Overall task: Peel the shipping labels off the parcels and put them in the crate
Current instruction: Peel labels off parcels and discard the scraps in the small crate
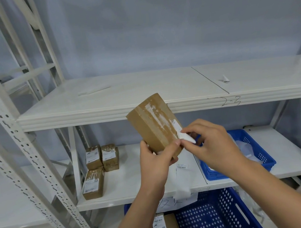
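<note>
**Label coming off, parcel held at frame centre**

Parcel [154, 126] is up in the air at mid-frame, in front of the upper shelf [108, 115] edge, tilted with its top leaning left. Left grip [156, 162] wraps the lower end, thumb laid across the front face near the label. My read: the thumb braces the cardboard so the pull lifts paper, not the box.

Right grip [212, 144] pinches the loose white flap of the label [187, 139] between thumb and fingertips. The flap curls away to the right; the printed rest of it sits stuck along the parcel's right edge. White residue streaks run down the taped face.

Crate [258, 150], blue, sits on the lower shelf at right of centre, partly behind the right grip, with white scraps inside. It is placed close, likely so the drop is a short reach.

More parcels [93, 156], labels on, are stacked at lower left on the same shelf, apart from the crate. This looks like the waiting pile. A second blue crate [215, 219] is at the bottom of the frame, with another labelled parcel beside it.

Peel looks partway done.
</note>
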